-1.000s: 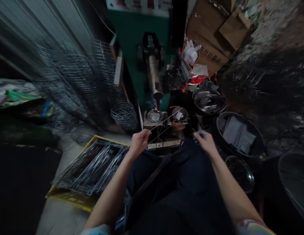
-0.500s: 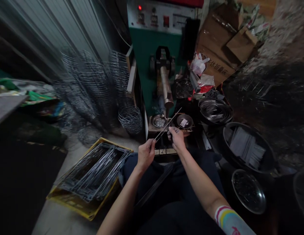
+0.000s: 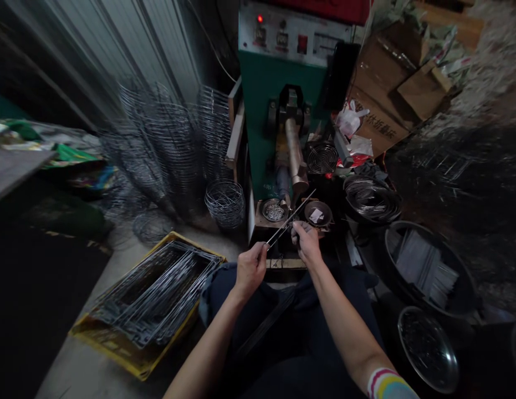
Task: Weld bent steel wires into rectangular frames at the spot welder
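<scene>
- Left hand (image 3: 251, 270): I see thumb and fingers pinched on the near end of a thin wire (image 3: 285, 224). Grip unchanged over the last second.
- Right hand (image 3: 307, 242): fingers curled in at the wire's side. I cannot tell whether they grip the wire, some small piece, or nothing.
- Change: a second ago the right hand was out to the right, well apart from the wire; half a second ago it had come in, and it is there now. Meaning, as I judge it: the work is now two-handed, the left steadying the wire, the right busy at its side.
- Wire: runs from the left fingertips forward and right, its tip past the right hand. A second strand lies just beside it; one bent piece or two, I cannot tell.
- Just ahead of the right hand: a metal arm (image 3: 294, 147) on a green machine (image 3: 260, 100); contact with the wire unclear.
- Ahead and left of the right hand: a dish (image 3: 264, 206) of small bright bits. Ahead and right: a bowl (image 3: 327, 212) with pale pieces.
- Left of the left hand: a yellow crate (image 3: 143, 368) of wire frames (image 3: 158, 296).
- Far right of the right hand: a tub (image 3: 468, 277) holding grey strips (image 3: 419, 271).
</scene>
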`<state>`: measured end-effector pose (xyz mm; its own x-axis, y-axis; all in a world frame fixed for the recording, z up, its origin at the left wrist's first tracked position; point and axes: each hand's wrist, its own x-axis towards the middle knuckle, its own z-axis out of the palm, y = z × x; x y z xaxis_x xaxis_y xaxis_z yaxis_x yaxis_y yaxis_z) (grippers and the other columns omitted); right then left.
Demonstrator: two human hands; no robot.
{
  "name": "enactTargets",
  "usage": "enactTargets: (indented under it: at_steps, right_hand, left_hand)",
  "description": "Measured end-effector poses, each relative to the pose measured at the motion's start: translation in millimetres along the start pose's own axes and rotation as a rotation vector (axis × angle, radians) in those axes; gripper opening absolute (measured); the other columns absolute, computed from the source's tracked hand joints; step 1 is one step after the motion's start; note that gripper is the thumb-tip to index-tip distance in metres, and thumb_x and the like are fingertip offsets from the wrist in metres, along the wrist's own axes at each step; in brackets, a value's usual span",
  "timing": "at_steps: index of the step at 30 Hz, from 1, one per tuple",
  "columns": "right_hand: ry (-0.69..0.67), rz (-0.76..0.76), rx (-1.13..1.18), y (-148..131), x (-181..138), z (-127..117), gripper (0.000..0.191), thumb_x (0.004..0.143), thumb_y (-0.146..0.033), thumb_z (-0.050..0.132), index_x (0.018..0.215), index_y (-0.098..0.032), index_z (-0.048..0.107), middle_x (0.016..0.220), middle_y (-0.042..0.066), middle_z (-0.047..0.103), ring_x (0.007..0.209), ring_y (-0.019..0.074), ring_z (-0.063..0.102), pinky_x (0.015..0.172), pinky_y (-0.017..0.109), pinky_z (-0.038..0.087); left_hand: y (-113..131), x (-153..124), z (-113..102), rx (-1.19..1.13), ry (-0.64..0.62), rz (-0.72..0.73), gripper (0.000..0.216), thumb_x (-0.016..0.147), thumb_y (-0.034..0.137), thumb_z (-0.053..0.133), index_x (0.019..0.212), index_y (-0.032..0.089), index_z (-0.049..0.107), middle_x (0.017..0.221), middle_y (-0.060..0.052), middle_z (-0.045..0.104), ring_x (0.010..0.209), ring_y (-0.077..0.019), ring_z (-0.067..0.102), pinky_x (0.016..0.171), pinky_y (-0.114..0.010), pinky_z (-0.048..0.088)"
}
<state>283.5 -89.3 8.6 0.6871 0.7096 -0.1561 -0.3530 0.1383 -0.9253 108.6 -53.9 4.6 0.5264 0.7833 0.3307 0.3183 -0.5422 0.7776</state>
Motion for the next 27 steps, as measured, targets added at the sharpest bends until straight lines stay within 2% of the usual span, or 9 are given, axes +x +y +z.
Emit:
enactTargets:
  at_steps: [14,27]
  right_hand:
    - [-0.058,-0.085,-0.032,-7,10,1,0.029,0.070,-0.039,0.075,0.067,-0.016,0.058,0.052,-0.006,0.051,0.041,0.0039,0.039,0.038,0.016,0.027]
    - [-0.083,-0.105,-0.030,-6,20,4,0.029,0.071,-0.039,0.075,0.064,-0.017,0.057,0.052,-0.006,0.050,0.040,0.0039,0.039,0.037,0.016,0.027]
  left_hand:
    - [3,8,-1,-0.044,0.015,0.008,0.024,0.098,0.030,0.043,0.092,0.019,0.063,0.078,-0.003,0.070,0.069,-0.0153,0.065,0.065,-0.023,0.043]
    - [2,16,-3,-0.039,0.008,-0.015,0.027,0.098,0.032,0.042,0.090,0.018,0.064,0.075,-0.003,0.068,0.064,-0.0142,0.062,0.063,-0.023,0.041]
